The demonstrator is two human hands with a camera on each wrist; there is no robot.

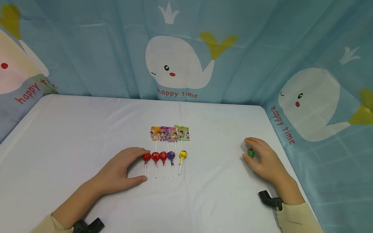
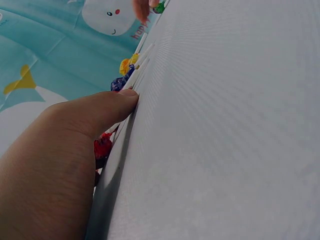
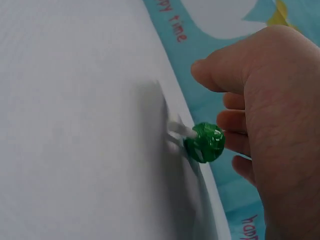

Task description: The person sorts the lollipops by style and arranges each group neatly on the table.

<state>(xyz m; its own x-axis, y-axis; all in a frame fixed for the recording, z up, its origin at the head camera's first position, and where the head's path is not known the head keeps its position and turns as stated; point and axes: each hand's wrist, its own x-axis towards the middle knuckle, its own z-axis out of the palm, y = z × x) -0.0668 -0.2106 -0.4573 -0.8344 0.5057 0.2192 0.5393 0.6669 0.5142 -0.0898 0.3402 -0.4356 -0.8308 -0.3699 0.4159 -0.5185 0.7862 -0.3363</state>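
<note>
In the head view my left hand (image 1: 119, 171) is at the left end of a row of lollipops, its index fingertip at the leftmost red lollipop (image 1: 146, 157) and its thumb apart from the stick. Two more red lollipops (image 1: 159, 156), a purple lollipop (image 1: 171, 156) and a yellow lollipop (image 1: 182, 155) continue the row to the right. Over at the right, my right hand (image 1: 266, 163) curves loosely around a green lollipop (image 1: 251, 152). The right wrist view shows a gap between thumb and green lollipop (image 3: 205, 142); whether the other fingers touch it, I cannot tell.
Several flat-wrapped lollipops (image 1: 170, 133) lie side by side behind the row, sticks toward me. The white tablecloth (image 1: 209, 200) covers the table. A blue curtain (image 1: 256, 48) with whale prints hangs along the back and sides.
</note>
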